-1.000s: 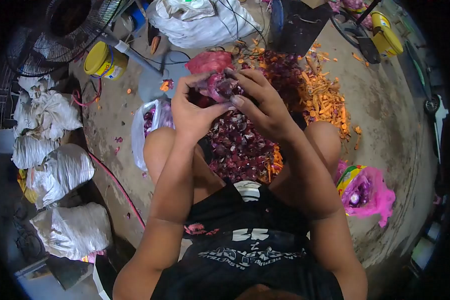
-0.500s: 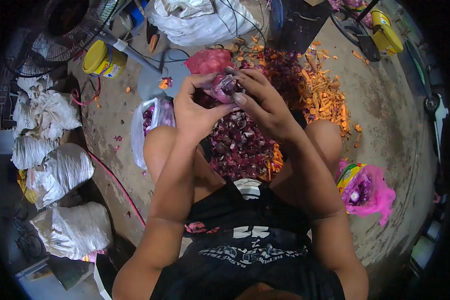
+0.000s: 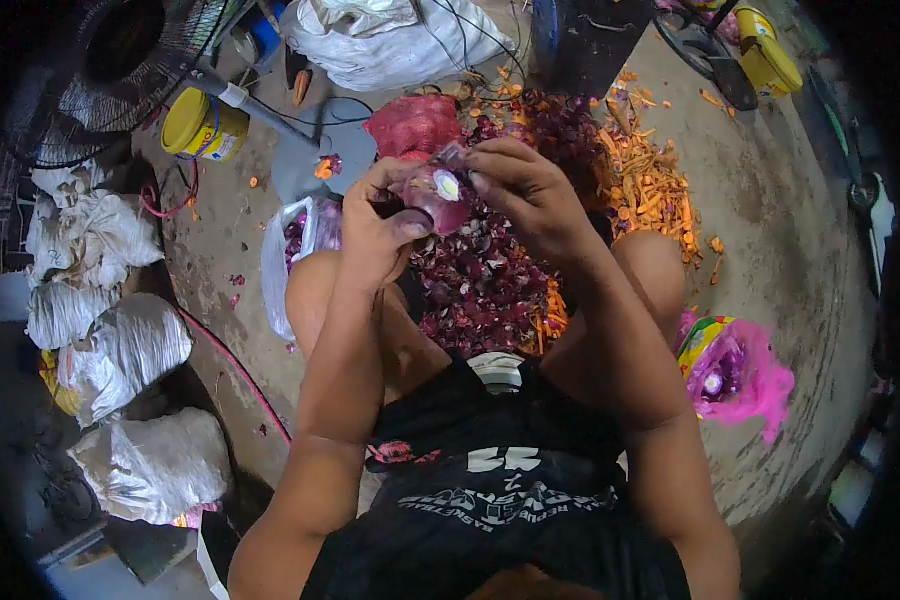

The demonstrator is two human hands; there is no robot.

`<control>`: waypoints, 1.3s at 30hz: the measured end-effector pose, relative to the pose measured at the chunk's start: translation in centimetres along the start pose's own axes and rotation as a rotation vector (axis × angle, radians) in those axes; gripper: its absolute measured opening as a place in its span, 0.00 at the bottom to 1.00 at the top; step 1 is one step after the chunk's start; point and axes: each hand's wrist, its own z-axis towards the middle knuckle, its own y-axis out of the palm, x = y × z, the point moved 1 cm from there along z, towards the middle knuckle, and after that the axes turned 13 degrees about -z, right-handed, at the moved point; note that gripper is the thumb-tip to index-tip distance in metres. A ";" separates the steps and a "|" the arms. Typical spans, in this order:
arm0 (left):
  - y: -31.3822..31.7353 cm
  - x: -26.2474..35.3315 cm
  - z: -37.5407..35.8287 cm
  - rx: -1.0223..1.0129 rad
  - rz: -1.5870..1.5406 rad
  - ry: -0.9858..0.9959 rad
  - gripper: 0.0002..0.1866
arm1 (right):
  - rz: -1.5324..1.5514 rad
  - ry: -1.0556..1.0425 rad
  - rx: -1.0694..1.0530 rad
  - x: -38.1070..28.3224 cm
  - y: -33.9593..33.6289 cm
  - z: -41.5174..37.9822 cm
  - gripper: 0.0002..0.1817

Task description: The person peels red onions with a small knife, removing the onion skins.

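Note:
My left hand (image 3: pixel 380 215) is wrapped round a red onion (image 3: pixel 440 203), thumb at its lower side, with a pale cut end facing up. Just right of it, my right hand (image 3: pixel 530 195) is closed in a pinch, and a thin greyish-purple piece of onion skin (image 3: pixel 452 155) shows at its fingertips. Below both hands, between my knees, lies a heap of dark red onion skins (image 3: pixel 485 290). Behind the onion rests a red mesh sack (image 3: pixel 413 122).
Orange carrot peelings (image 3: pixel 655 190) are piled at the right. A clear plastic bag of onions (image 3: pixel 305 240) stands by my left knee, a pink bag (image 3: pixel 755 375) beyond my right. White sacks (image 3: pixel 130 345), a fan (image 3: pixel 120 60) and a yellow bucket (image 3: pixel 205 125) are at the left.
The onion has turned so its pale cut end shows. My right fingers have come off its side and now pinch skin at its upper right.

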 end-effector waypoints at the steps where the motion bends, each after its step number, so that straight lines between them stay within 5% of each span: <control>1: -0.2 -0.1 0.0 -0.058 -0.144 -0.037 0.35 | -0.051 -0.027 -0.001 0.7 0.2 0.0 0.16; 4: 0.8 0.1 0.2 0.081 -0.274 -0.059 0.36 | 0.032 0.112 0.058 1.3 -0.2 0.2 0.16; 11: 0.1 0.1 0.5 -0.089 -0.380 -0.035 0.38 | 0.180 0.377 0.222 2.6 -1.1 0.4 0.21; 18: 0.8 0.1 0.7 0.038 -0.158 -0.023 0.37 | -0.569 0.519 -0.203 1.2 -2.9 0.4 0.23; 27: 1.7 -1.1 2.1 0.166 0.298 0.164 0.37 | -0.344 0.078 0.088 1.3 -1.9 0.2 0.22; 39: 2.5 -1.2 2.6 0.151 0.259 0.232 0.37 | -0.063 0.070 0.190 1.5 -0.4 0.7 0.24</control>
